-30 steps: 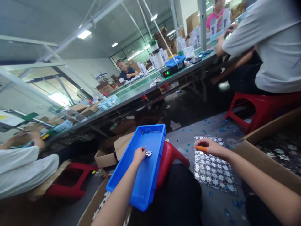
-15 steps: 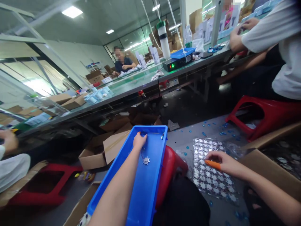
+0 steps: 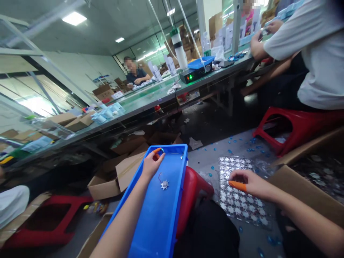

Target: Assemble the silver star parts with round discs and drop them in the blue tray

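My left hand (image 3: 152, 164) reaches over the far end of a long blue tray (image 3: 168, 211), an orange cover on one finger. Thumb and finger pinch a small bluish-dark piece (image 3: 162, 151), too small to name. Nearer in the tray lies a silver, spoked round part (image 3: 165, 185) with a thin wire. My right hand (image 3: 251, 183), also with an orange finger cover, hovers at a clear plastic tray (image 3: 239, 208) of silver star-shaped parts. Its fingers are loosely curved with the tips slightly apart, and nothing shows between them.
The blue tray rests on a red stool (image 3: 192, 197). Cardboard boxes stand left (image 3: 103, 184) and right (image 3: 303, 193). Small blue bits litter the floor. A long workbench (image 3: 145, 102) crosses behind. A co-worker in a light shirt (image 3: 314, 61) sits at the right.
My left hand has lifted and shifted a little left, bringing its orange finger cover and the small piece into view. My right hand stays over the clear tray. The whole view has shifted slightly.
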Available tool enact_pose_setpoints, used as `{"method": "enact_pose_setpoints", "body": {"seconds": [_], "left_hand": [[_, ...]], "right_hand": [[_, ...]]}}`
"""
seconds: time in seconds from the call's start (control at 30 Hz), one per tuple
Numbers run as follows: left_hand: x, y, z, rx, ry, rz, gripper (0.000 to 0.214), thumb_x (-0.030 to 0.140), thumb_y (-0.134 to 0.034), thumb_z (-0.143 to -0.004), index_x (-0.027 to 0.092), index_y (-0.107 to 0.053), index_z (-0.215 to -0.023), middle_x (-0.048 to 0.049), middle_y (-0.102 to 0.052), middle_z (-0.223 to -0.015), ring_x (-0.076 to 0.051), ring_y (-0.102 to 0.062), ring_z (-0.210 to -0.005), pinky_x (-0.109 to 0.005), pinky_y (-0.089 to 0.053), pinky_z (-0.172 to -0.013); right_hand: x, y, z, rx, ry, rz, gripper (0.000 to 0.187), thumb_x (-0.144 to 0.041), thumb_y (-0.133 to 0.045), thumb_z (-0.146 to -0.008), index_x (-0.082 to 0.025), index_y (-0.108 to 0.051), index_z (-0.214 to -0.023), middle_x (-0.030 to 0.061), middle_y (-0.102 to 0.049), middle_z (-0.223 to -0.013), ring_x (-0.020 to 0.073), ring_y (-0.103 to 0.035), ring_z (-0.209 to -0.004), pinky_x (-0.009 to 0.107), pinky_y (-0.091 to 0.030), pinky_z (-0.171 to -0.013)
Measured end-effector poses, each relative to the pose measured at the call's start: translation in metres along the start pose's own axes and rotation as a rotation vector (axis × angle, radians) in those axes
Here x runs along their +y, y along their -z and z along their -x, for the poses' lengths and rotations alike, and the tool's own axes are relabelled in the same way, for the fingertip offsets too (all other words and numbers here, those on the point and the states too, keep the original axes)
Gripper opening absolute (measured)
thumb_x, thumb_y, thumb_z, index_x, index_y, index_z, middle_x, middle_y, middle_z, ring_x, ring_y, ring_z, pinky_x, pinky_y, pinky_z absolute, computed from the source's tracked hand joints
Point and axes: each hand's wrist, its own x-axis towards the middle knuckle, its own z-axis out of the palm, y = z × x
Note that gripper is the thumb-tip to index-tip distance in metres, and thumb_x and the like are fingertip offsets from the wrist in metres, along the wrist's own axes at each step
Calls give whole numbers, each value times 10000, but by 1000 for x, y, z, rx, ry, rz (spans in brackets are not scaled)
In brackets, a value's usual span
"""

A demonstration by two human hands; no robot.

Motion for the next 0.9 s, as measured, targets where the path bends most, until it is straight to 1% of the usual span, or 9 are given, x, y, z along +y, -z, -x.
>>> {"method": "enact_pose_setpoints", "body": {"seconds": [0.07, 0.13, 0.2, 0.3, 0.4, 0.5, 0.6, 0.77, 0.9], "left_hand": [[34, 29, 45, 2, -116, 53, 530, 516, -659, -867, 188, -639, -1283, 22, -582, -727, -129, -541, -642, -246, -464, -649], [65, 55, 97, 8, -318, 160, 473, 429, -678, -886, 204, -631, -1299, 25, -581, -728, -112, -524, -618, -237, -464, -633], [89, 76, 150, 4, -432, 189, 429, 332, -674, -906, 229, -616, -1318, 30, -577, -727, -107, -540, -628, -228, -473, -634], [110, 93, 215, 32, -510, 171, 444, 252, -671, -910, 244, -594, -1347, 36, -560, -703, -108, -546, -612, -228, -490, -628], [114, 103, 258, 54, -565, 146, 479, 244, -688, -900, 234, -582, -1366, 25, -558, -699, -119, -554, -599, -235, -486, -594], [110, 111, 283, 81, -616, 131, 500, 241, -691, -898, 231, -571, -1383, -1, -593, -740, -137, -579, -628, -246, -476, -589], [105, 118, 298, 100, -652, 122, 519, 232, -681, -906, 236, -548, -1407, -11, -608, -764, -144, -588, -650, -246, -459, -592], [106, 121, 311, 124, -705, 110, 465, 240, -663, -918, 179, -578, -1371, 3, -562, -680, -132, -545, -589, -236, -392, -527], [108, 119, 315, 142, -734, 102, 355, 256, -650, -922, 170, -664, -1266, -12, -585, -669, -128, -542, -570, -230, -379, -518]], "right_hand": [[-15, -11, 8, 2, 19, -27, 383, -532, -737, -807, -165, -691, -905, 44, -646, -792, 166, -556, -714, 286, -431, -633], [-38, -28, 20, -4, 55, -47, 382, -531, -747, -802, -163, -699, -892, 43, -645, -782, 161, -554, -699, 283, -432, -624], [-68, -52, 39, -12, 116, -57, 368, -521, -746, -811, -166, -715, -906, 40, -644, -778, 157, -551, -695, 278, -434, -619], [-114, -99, 74, -22, 267, -80, 330, -481, -759, -817, -189, -737, -969, 32, -640, -815, 146, -535, -703, 268, -430, -620], [-146, -146, 108, 13, 359, -147, 310, -446, -804, -780, -212, -759, -978, 20, -615, -837, 130, -496, -683, 255, -410, -598], [-155, -182, 133, 82, 317, -232, 301, -434, -834, -748, -210, -774, -940, 7, -572, -776, 121, -456, -657, 243, -374, -565], [-152, -201, 149, 137, 274, -288, 296, -421, -841, -744, -199, -778, -928, -6, -533, -715, 110, -411, -622, 239, -328, -536], [-152, -213, 170, 173, 313, -290, 256, -367, -837, -760, -193, -780, -939, 10, -592, -768, 104, -439, -633, 242, -345, -556], [-156, -219, 180, 245, 336, -231, 234, -344, -828, -770, -196, -781, -946, 2, -578, -749, 106, -453, -634, 240, -353, -555]]}}
